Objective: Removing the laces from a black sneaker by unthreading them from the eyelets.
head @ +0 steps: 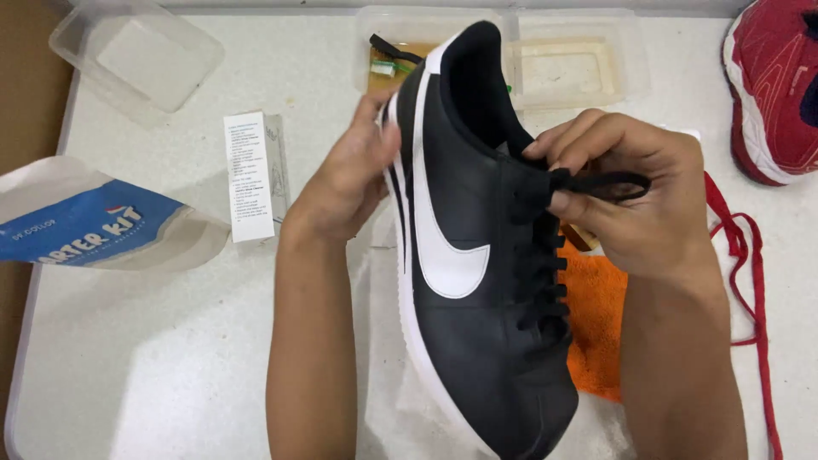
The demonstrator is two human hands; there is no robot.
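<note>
A black leather sneaker (464, 281) with a white curved stripe and white sole lies on its side in the middle of the white table, toe toward me. My left hand (345, 175) grips its sole near the heel. My right hand (626, 192) pinches a loop of the black shoelace (609, 183) at the top eyelets. The lace runs down through the eyelets (545, 281).
An orange cloth (596, 328) lies under the shoe at right. A red sneaker (775, 89) and loose red lace (750, 273) sit far right. Clear plastic containers (136, 55) (571, 64) stand at the back. A small white box (249, 175) and a blue-white pouch (85, 221) lie left.
</note>
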